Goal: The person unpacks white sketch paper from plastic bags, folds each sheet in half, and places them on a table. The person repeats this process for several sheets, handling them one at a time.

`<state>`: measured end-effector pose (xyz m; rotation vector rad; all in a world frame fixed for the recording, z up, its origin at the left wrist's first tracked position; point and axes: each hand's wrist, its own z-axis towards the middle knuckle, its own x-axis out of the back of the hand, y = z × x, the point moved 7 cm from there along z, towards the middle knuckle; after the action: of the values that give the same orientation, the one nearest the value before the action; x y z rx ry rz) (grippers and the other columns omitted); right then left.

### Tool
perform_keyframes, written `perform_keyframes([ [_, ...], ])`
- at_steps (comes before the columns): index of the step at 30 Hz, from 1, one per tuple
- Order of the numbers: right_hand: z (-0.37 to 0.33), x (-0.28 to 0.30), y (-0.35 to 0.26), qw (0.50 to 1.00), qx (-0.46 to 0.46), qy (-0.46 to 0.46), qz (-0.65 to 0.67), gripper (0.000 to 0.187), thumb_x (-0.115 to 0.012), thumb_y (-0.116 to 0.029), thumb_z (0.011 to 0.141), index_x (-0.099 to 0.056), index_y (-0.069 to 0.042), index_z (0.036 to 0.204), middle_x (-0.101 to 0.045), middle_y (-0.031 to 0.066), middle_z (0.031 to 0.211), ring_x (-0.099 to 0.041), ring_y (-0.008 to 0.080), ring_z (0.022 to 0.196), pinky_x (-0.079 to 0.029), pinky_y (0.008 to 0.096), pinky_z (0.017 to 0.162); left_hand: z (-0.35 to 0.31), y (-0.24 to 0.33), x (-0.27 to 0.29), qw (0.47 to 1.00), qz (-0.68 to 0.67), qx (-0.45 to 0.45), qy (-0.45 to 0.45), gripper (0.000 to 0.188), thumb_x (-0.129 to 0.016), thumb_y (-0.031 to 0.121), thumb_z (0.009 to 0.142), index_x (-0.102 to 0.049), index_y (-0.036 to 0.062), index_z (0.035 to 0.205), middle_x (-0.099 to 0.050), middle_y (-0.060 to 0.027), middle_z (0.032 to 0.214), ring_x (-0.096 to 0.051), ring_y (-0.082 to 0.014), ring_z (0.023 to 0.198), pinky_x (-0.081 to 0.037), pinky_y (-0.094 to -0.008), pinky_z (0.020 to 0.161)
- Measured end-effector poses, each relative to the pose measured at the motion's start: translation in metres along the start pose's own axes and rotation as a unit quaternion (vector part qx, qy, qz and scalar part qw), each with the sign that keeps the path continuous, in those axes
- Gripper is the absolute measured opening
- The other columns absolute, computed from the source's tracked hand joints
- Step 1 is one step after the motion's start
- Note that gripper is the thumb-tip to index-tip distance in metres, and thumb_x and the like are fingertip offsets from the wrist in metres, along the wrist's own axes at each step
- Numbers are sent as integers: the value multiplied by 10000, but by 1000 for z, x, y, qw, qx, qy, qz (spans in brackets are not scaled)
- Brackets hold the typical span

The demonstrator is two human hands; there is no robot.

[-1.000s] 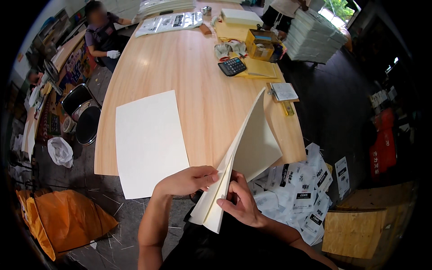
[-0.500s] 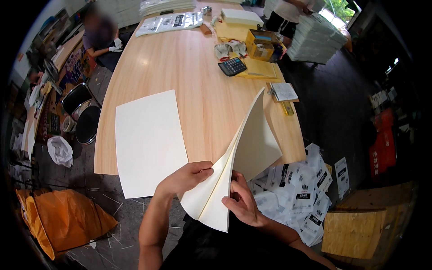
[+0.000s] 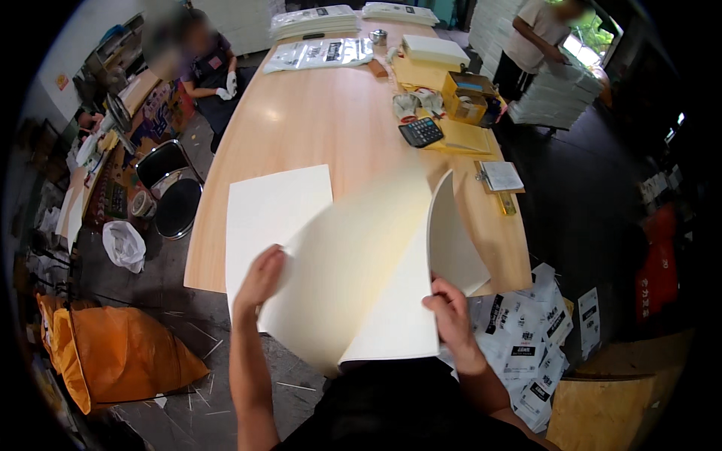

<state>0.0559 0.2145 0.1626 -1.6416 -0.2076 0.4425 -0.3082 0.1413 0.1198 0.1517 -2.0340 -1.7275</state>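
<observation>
A large cream paper sheet (image 3: 331,263), blurred by motion, spreads leftward in front of me. My left hand (image 3: 263,276) is closed on its left edge; whether it is one sheet or several I cannot tell. My right hand (image 3: 451,312) grips the right edge of a bent wad of paper sheets (image 3: 402,319), thumb on the near face. The wad's far part curls up and back over the table's near right corner. Under the left of the blurred sheet, a flat white paper sheet or pile (image 3: 259,199) lies on the table and overhangs its near edge.
The wooden table (image 3: 316,128) carries a calculator (image 3: 421,132), a clipboard (image 3: 502,177), a yellow box (image 3: 464,98) and gloves (image 3: 417,103). On the floor are an orange sack (image 3: 128,353) and printed plastic bags (image 3: 519,338). One person sits far left; another stands by a stack far right.
My left hand has moved left, drawing the sheet away from the wad and opening the narrow gap wide. The right hand still grips the wad's right edge. The whole view has shifted.
</observation>
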Motion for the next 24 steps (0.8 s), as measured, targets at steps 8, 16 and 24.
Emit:
perform_keyframes([
  [8, 42, 10, 3, 993, 22, -108, -29, 171, -580, -33, 851, -432, -52, 768, -435, -23, 847, -377, 55, 719, -323, 218, 636, -8, -122, 172, 971, 220, 73, 54, 291, -441, 209, 980, -580, -46, 1011, -611, -144, 851, -580, -220, 817, -468, -360, 721],
  [16, 36, 4, 30, 991, -18, -132, 13, 151, -570, -42, 870, -450, -40, 780, -500, -5, 1008, -420, 53, 792, -355, 222, 699, -32, -258, 187, 902, 392, 151, 97, 310, -424, 205, 942, -561, -72, 975, -605, -315, 982, -587, -471, 964, -466, -497, 839],
  [24, 71, -10, 52, 999, -25, 27, 40, 123, -602, -97, 861, -537, -51, 768, -542, -15, 792, -475, 70, 702, -389, 251, 621, -45, -121, 84, 917, 387, -50, 82, 557, -713, 120, 817, -486, 21, 1315, -535, -193, 1321, -509, -358, 1227, -398, -432, 1046],
])
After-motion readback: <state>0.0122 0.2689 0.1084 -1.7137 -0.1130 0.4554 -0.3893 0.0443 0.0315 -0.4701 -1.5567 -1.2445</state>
